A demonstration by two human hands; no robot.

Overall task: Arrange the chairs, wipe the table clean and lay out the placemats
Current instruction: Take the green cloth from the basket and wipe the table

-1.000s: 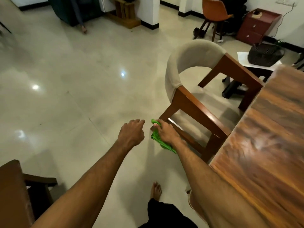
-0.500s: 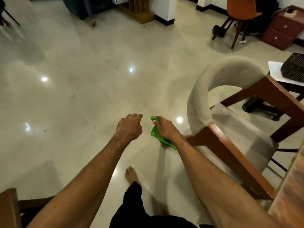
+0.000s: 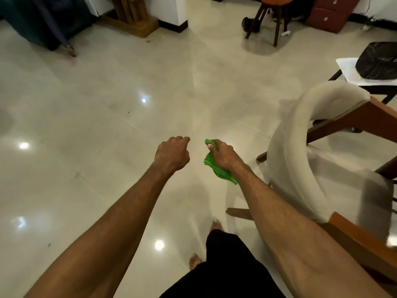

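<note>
Floor [image 3: 107,93] is gleaming, chair [image 3: 285,168] at three o'clock; right hand [image 3: 224,157] is gripping cloth [image 3: 211,163], left hand [image 3: 171,155] clenching empty, wiping probably pending

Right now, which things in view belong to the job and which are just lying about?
Job: green cloth, gripped in the right hand; cream-backed wooden chair beside it; left hand, curled, holding nothing.
Lying about: black basket; orange chair; red drawer unit; wooden stand.
</note>
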